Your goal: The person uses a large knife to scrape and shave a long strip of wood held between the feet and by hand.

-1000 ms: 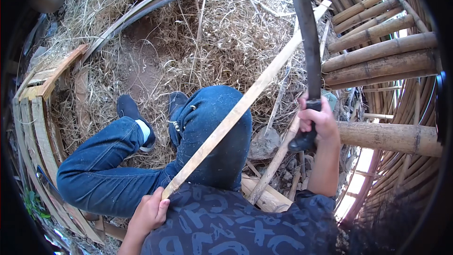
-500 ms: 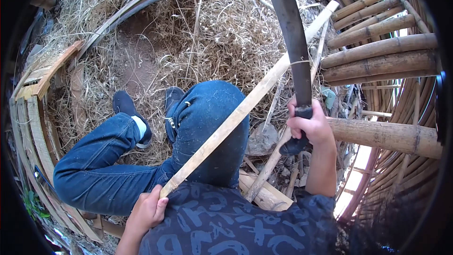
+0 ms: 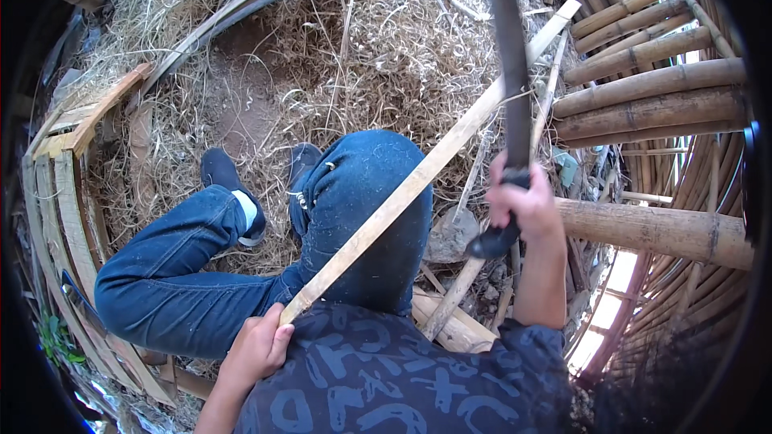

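Observation:
A long pale bamboo strip slants across my raised knee, from lower left to upper right. My left hand is closed round its near end, close to my shirt. In my right hand is a machete, gripped by its black handle. The blade points away from me, and its tip runs out at the top of the picture. It crosses over the far part of the strip; whether the two touch I cannot tell. A thin fibre hangs at the blade.
Dry shavings cover the ground ahead. Stacked bamboo poles and a thick pole stand at the right. A slatted wooden frame is at the left. Beside my knee lie a stone and a split bamboo piece.
The machete has swung slightly to the right at its far end and its blade is blurred. My right hand has turned a little. The left hand still grips the strip.

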A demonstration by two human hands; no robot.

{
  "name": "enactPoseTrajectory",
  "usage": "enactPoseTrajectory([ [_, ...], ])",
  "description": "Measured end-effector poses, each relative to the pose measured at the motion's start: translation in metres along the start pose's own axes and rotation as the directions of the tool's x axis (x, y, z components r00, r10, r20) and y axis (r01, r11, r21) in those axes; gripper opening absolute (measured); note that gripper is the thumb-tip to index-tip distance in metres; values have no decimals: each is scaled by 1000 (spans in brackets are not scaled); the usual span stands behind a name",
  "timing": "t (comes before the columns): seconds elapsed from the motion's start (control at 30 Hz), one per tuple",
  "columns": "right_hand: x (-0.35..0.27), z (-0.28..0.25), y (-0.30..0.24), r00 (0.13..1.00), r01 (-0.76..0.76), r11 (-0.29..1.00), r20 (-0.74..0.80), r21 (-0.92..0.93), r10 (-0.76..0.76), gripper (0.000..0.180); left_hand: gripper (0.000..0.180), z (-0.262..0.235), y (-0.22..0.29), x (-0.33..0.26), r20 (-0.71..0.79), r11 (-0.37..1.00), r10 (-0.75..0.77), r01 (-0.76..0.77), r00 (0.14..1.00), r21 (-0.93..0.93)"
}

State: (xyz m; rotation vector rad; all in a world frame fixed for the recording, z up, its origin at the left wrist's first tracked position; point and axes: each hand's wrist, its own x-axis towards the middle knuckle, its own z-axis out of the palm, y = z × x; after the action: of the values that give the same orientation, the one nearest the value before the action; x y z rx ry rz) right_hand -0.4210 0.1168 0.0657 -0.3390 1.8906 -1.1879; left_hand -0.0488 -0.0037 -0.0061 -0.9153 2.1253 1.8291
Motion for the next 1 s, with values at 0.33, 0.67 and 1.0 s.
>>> enactPoseTrajectory([
  [0.33,-26,20,7,951,-105,963,257,-247,170,20,24,0,-8,-7,-1,997,-20,20,1000,-72],
  [0.67,-38,42,18,954,-6,974,290,-226,73,17,21,4,-3,-14,-52,995,-26,21,998,-95],
  [1.0,-55,58,25,937,-86,964,309,-251,164,20,21,11,-12,-17,-99,993,38,-48,994,-105],
])
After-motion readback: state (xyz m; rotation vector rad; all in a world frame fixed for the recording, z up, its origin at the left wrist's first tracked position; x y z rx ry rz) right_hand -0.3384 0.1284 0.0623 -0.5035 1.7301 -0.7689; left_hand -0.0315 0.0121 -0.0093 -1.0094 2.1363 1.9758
